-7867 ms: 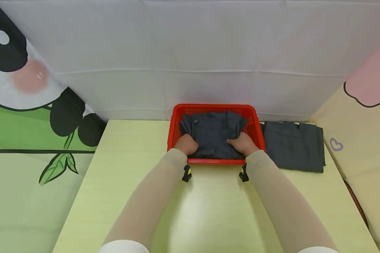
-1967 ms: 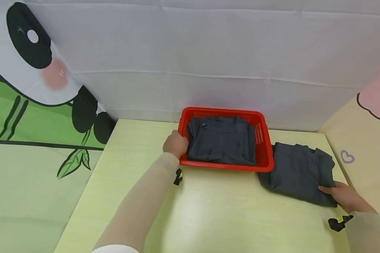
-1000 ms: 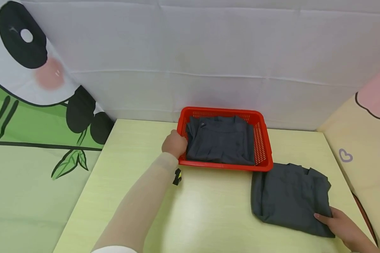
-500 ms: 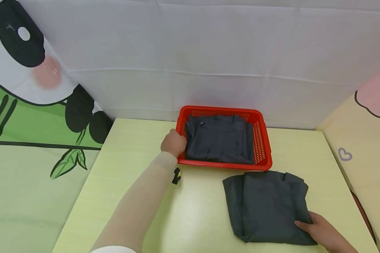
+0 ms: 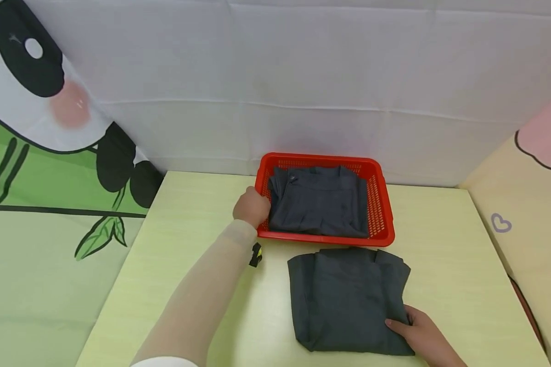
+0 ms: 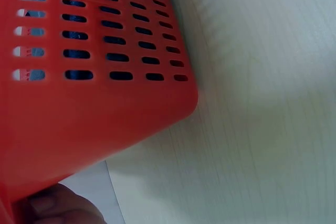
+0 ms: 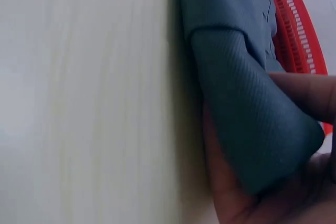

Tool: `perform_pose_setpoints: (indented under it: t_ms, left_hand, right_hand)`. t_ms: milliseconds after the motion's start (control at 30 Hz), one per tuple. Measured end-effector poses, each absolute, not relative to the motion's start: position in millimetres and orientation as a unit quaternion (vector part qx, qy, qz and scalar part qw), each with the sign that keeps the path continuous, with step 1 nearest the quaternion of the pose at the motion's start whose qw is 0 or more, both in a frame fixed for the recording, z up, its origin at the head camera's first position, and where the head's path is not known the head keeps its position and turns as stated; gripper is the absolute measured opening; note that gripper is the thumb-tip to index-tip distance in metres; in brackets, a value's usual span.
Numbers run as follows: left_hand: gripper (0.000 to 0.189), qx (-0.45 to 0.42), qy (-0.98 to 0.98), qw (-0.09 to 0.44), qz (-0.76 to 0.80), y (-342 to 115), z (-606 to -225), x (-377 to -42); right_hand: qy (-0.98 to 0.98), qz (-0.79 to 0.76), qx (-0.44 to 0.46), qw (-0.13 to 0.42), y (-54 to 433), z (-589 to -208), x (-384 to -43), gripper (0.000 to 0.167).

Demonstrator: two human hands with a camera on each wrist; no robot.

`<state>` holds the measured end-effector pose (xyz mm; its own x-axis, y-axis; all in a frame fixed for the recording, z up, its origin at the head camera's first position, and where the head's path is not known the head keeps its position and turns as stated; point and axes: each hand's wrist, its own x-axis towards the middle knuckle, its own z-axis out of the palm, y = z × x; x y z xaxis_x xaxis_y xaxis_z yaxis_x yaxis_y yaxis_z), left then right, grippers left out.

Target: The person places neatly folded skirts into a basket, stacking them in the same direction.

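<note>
A red plastic basket stands against the back wall, with a folded dark grey garment lying inside it. My left hand grips the basket's left rim; in the left wrist view its fingertips show beneath the red edge. In front of the basket is a second folded dark grey garment. My right hand pinches this one near its lower right corner, thumb on top and fingers underneath. The right wrist view shows the folded layers between thumb and fingers.
The pale wooden table reaches back to a white cloth wall. A cream panel borders its right side, and a printed cloth is at the left. A black wrist strap piece hangs below my left wrist.
Earlier both hands were on the garment inside the basket. Since then my right hand has brought the second garment from the basket's right side forward and leftward. The left hand keeps holding the rim.
</note>
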<state>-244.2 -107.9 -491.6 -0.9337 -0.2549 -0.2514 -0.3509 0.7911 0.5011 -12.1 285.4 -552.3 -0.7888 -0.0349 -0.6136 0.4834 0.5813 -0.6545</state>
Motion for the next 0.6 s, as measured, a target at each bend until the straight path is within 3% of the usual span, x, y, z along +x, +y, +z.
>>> perform_pose_setpoints:
  t_ms: [233, 600]
  left_hand:
    - [0.032, -0.158, 0.939, 0.088, 0.292, -108.9, -490.3, -244.1]
    - [0.032, -0.159, 0.936, 0.088, 0.301, -108.4, -486.5, -241.0]
  right_hand:
    - [0.833, -0.458, 0.133, 0.278, 250.3, -552.3, -13.3, 0.061]
    - [0.779, -0.537, 0.084, 0.311, 218.4, -551.4, -16.9, 0.057]
